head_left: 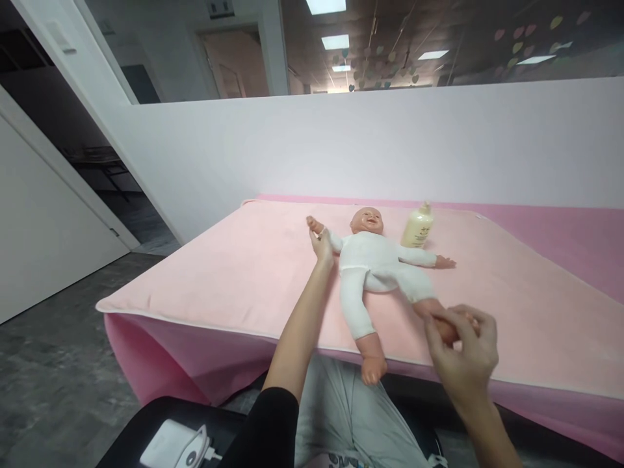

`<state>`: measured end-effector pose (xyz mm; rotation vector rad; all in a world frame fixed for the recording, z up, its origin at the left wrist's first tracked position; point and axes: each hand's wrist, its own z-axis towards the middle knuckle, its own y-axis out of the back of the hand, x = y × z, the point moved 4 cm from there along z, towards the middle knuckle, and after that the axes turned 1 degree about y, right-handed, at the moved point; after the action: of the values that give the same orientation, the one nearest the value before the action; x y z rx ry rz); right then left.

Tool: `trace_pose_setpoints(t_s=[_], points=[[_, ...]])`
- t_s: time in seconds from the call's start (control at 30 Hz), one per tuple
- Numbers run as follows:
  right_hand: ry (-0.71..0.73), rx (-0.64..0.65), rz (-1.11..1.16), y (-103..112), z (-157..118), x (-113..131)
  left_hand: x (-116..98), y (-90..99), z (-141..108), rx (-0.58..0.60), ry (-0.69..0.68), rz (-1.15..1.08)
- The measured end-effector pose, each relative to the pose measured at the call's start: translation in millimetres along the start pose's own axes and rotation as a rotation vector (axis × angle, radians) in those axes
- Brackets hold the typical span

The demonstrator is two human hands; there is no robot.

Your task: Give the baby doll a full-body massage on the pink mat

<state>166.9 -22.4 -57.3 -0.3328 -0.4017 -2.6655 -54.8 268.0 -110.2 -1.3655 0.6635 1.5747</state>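
A baby doll (370, 260) with a white cloth body lies on its back on the pink padded mat (219, 260), head toward the wall. My left hand (322, 247) is closed around the doll's forearm on the left side, just below its little hand. With my right hand (465, 348) I grip the doll's foot on the right side, fingers wrapped about it. The doll's other leg reaches over the mat's near edge, and its other arm stretches out to the right. A pale yellow pump bottle (417, 226) stands beside the doll's head.
A white wall (365, 143) with glass above it rises behind the table. Darker pink cloth (195, 357) hangs down at the front. On a black seat (146, 422) at lower left lies a white device (170, 445) with a cable. A white door (49, 214) is at the left.
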Motion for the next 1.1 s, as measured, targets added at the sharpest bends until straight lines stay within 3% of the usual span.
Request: trace_pose_setpoints(t_s=[0.1,0.17,0.27,0.37,0.53,0.87,1.0,1.1], points=[[0.083,-0.017,0.052,-36.9,47.1,-0.4,-20.2,-14.3,-16.5,0.133,-0.112,0.035],[0.016,0.122,0.048,-77.6,65.2,-11.3,-31.8,-24.7,-29.4,0.304,-0.254,0.13],[-0.093,0.366,0.048,-135.9,65.6,-31.7,-37.3,-34.0,-45.0,0.495,-0.409,0.37],[-0.192,0.302,0.024,-157.1,52.3,-46.0,-36.1,-35.4,-50.2,0.528,-0.483,0.513],[-0.16,0.194,0.036,-152.7,35.4,-49.4,-35.3,-35.1,-49.0,0.504,-0.493,0.555],[-0.45,-0.215,0.25,-143.4,35.4,-79.8,-34.3,-33.6,-48.2,0.489,-0.487,0.545],[-0.435,-0.36,0.255,-119.8,47.8,-76.6,-30.9,-28.6,-43.7,0.433,-0.423,0.495],[-0.343,-0.404,0.274,-87.7,47.8,-64.9,-28.8,-23.5,-40.0,0.375,-0.379,0.418]])
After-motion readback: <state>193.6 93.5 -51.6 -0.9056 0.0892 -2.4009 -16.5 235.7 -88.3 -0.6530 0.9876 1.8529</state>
